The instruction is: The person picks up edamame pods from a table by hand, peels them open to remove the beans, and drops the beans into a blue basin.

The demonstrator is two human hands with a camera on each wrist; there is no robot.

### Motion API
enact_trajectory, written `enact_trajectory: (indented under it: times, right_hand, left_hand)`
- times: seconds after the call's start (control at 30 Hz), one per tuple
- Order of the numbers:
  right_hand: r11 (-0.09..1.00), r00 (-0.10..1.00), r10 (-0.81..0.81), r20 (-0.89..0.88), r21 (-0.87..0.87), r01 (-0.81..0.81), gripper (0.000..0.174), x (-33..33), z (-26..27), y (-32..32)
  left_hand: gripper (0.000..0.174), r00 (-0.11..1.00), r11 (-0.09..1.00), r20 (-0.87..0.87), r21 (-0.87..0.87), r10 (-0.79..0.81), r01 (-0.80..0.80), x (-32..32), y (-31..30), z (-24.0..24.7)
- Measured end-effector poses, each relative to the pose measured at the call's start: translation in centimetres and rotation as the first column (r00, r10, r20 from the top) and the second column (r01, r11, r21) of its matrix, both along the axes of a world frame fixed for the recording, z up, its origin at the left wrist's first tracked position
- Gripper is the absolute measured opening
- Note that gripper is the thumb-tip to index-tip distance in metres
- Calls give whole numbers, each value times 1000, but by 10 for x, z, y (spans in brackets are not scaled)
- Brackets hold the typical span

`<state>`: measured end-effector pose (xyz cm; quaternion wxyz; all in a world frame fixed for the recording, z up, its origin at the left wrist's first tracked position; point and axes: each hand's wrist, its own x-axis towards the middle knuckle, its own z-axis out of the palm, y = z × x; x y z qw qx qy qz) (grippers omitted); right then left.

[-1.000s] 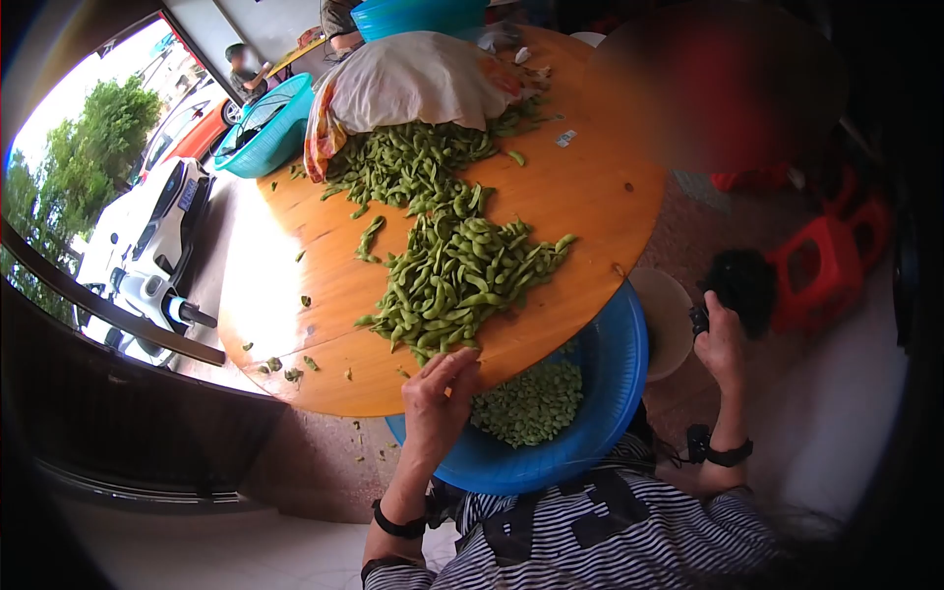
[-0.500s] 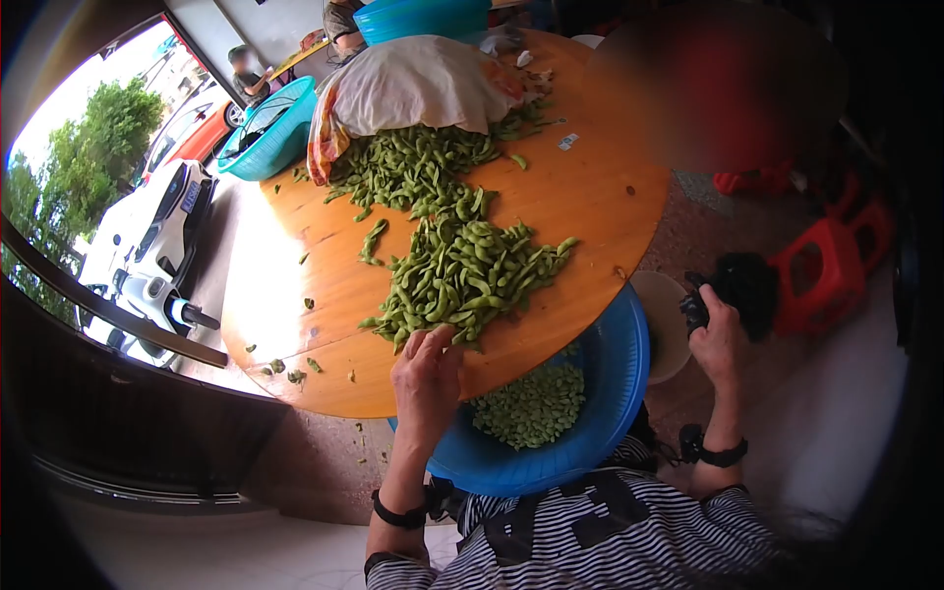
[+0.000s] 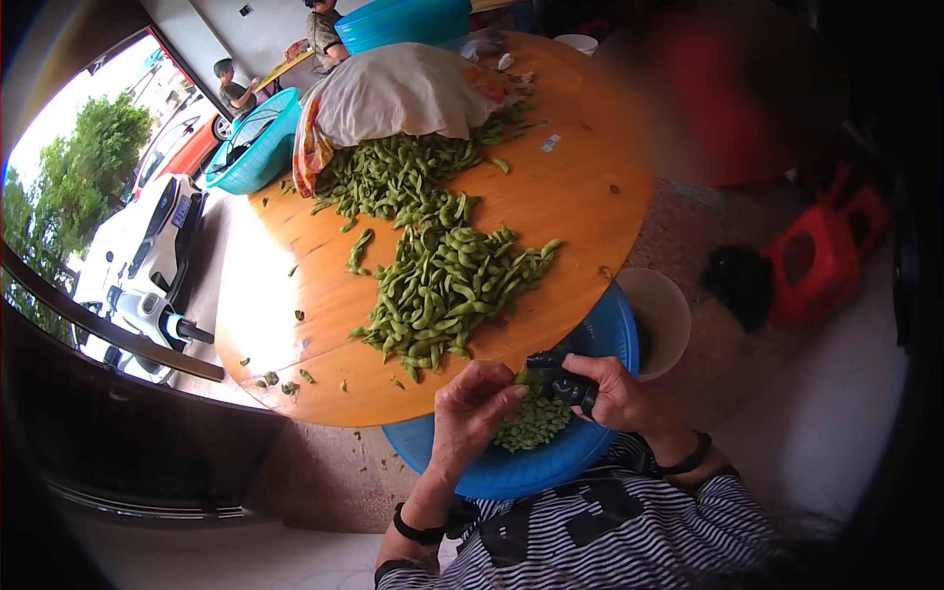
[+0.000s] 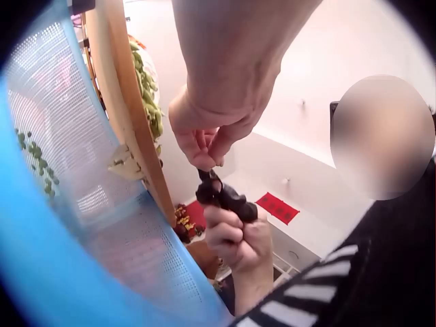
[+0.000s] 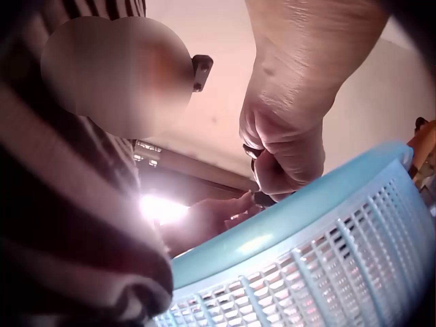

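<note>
Over the blue basin [image 3: 615, 329], my left hand [image 3: 474, 411] pinches a green pod [image 3: 532, 378]. My right hand [image 3: 619, 395] grips a black tool [image 3: 568, 383], whose end meets the pod. In the left wrist view the black tool [image 4: 228, 199] sticks up from my right fist, touching my left fingertips. The right wrist view shows my right hand [image 5: 289, 146] above the basin rim [image 5: 272, 228], the tool mostly hidden. Shelled beans [image 3: 531, 425] lie in the basin. A heap of pods [image 3: 442, 290] rests on the round table [image 3: 580, 211].
A cloth [image 3: 398, 93] covers more pods at the back of the table. To the right stand a pale bucket [image 3: 664, 320], a black bag [image 3: 739, 285] and a red stool [image 3: 811, 265]. A teal basket [image 3: 258, 147] is at the far left, with people behind.
My left hand has left the heap's near edge and come back over the basin with a pod. My right hand has moved left with the black tool, and the two now meet.
</note>
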<state>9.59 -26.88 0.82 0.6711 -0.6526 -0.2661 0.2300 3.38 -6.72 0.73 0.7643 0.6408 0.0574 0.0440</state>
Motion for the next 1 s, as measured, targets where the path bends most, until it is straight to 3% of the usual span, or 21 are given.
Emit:
enact_trajectory:
  times: [0.07, 0.2, 0.27, 0.4, 0.5, 0.53, 0.57, 0.6, 0.67, 0.7, 0.77, 0.8, 0.83, 0.87, 0.9, 0.97, 1.0]
  right_hand:
    - [993, 981, 114, -154, -10, -117, 37, -3, -5, 4]
    - [996, 965, 92, -246, 28, -88, 31, -4, -3, 3]
    - [993, 935, 119, -333, 48, -109, 44, -2, -9, -1]
    - [992, 938, 113, -329, -10, -123, 45, 2, -12, -2]
    - [989, 929, 147, -340, 78, -128, 46, 4, -13, -3]
    - [975, 880, 205, -428, 166, -147, 46, 5, -13, -4]
    - [955, 820, 268, -506, 254, -155, 47, 5, -14, -6]
    - [955, 821, 267, -506, 254, -154, 47, 6, -17, -8]
    - [884, 739, 419, -528, 423, -199, 48, 7, -25, -9]
    - [884, 738, 420, -528, 423, -200, 48, 7, -23, -9]
    - [952, 869, 300, -394, 184, -245, 50, 6, -17, -9]
    - [952, 869, 300, -394, 184, -245, 50, 7, -19, -9]
    - [967, 970, 240, 35, 86, -242, 51, 8, -24, -9]
    - [981, 869, 173, 463, 1, -195, 52, 9, -27, -9]
    - [980, 869, 173, 463, 2, -197, 52, 6, -28, -10]
    - [978, 812, 204, 547, -143, -150, 55, -1, -29, -14]
    - [944, 839, 310, 448, -251, -215, 56, 1, -23, -17]
  left_hand:
    - [12, 1000, 1000, -5, 3, -12, 12, -2, -9, -5]
    - [11, 1000, 1000, 15, 12, 19, -19, -2, -14, -14]
    - [12, 997, 993, 56, 105, 46, -52, -1, -15, -19]
    - [10, 997, 970, 60, 239, 39, -52, -3, -14, -19]
    - [12, 997, 964, 78, 266, -26, 4, -5, -10, -17]
    - [15, 997, 997, -6, -9, -74, 74, -6, -9, -20]
    - [19, 987, 951, -74, -287, -143, 116, -6, -8, -24]
    - [19, 987, 951, -74, -287, -144, 117, -3, -8, -28]
    - [29, 941, 640, 58, -719, -332, 271, 1, -9, -37]
    - [29, 942, 641, 58, -719, -331, 270, 1, -10, -38]
    - [39, 945, 616, 10, -756, -328, 222, 0, -11, -38]
    - [39, 945, 616, 10, -756, -328, 222, -1, -11, -36]
    - [37, 946, 712, -39, -669, -321, 214, -2, -9, -33]
    - [35, 948, 796, -86, -569, -306, 206, -3, -8, -30]
    - [35, 948, 797, -87, -568, -305, 204, -7, -6, -34]
    - [32, 949, 899, -133, -380, -286, 218, -17, -1, -47]
    - [21, 944, 917, -178, -341, -276, 204, -19, 0, -46]
